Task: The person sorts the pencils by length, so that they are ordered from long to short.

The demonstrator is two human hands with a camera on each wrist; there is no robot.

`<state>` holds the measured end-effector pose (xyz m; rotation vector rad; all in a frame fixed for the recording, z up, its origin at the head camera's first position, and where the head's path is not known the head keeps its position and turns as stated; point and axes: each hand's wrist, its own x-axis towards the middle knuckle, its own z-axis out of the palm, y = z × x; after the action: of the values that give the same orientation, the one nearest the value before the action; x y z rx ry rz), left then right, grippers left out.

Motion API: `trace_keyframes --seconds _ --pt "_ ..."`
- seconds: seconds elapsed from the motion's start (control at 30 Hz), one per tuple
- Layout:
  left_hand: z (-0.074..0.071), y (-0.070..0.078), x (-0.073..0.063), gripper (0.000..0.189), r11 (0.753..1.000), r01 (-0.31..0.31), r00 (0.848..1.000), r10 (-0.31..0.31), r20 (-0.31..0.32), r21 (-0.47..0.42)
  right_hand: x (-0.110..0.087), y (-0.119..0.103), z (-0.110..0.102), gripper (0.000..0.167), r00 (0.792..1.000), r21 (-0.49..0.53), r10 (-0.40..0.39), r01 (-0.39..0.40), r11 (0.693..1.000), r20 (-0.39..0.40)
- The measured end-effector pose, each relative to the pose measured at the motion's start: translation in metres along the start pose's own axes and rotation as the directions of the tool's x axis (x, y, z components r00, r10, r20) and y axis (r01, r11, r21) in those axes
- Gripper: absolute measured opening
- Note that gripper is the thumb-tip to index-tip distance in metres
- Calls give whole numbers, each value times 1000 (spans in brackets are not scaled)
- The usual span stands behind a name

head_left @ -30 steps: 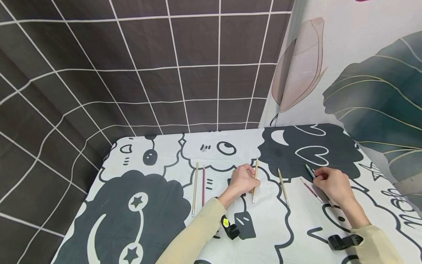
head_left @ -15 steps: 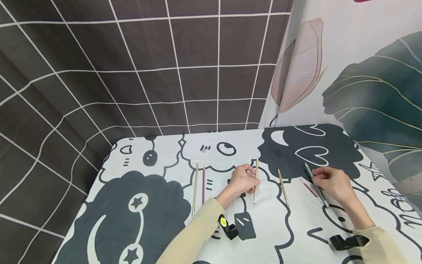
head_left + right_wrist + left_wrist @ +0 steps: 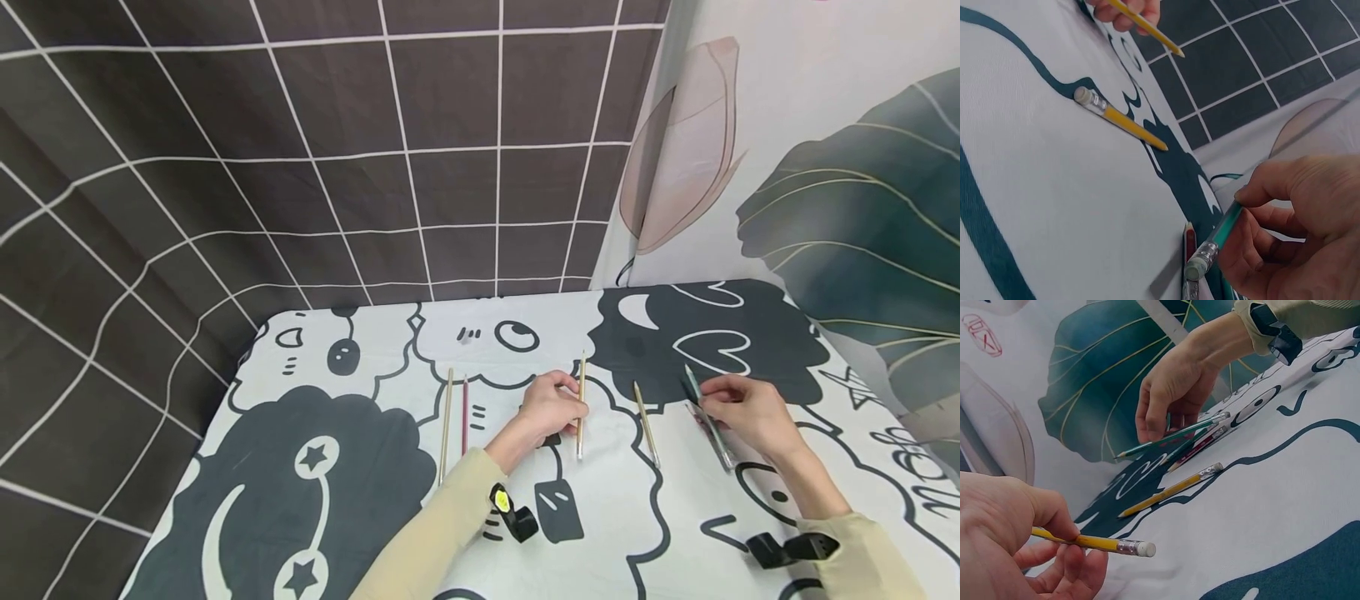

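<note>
My left hand pinches a yellow pencil between thumb and fingers, its white eraser end toward the left wrist camera. My right hand pinches a green pencil by its middle, eraser end toward me. Below it, a dark red pencil lies on the cloth, largely covered by the green one in the head view. Another green pencil lies beside the red one. Between my hands a second yellow pencil lies slanted on the cloth.
Left of my left hand, another yellow pencil and a red pencil lie side by side. A white cloth with dark cartoon prints covers the table. Behind stands a dark grid-patterned curtain, with a leaf-patterned hanging at right.
My right hand has shifted slightly left, bringing the green pencil over the dark red one. My left hand stays nearly still, holding the yellow pencil.
</note>
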<state>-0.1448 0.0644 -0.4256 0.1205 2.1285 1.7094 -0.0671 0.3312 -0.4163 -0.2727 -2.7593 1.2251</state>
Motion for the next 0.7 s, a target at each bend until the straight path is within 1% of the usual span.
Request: trace_keyframes --seconds 0.27,0.5,0.7 --pt "-6 0 -2 25 1000 -14 1000 14 -13 -27 0 -7 7 26 1000 34 1 -1 999 20" --pt "-13 -2 -4 26 999 -19 1000 18 -24 -46 -1 -15 14 25 998 68 21 -25 997 52" --pt "-20 -3 -6 25 997 -19 999 16 -40 -80 -2 -17 18 24 999 72 -3 -1 997 47"
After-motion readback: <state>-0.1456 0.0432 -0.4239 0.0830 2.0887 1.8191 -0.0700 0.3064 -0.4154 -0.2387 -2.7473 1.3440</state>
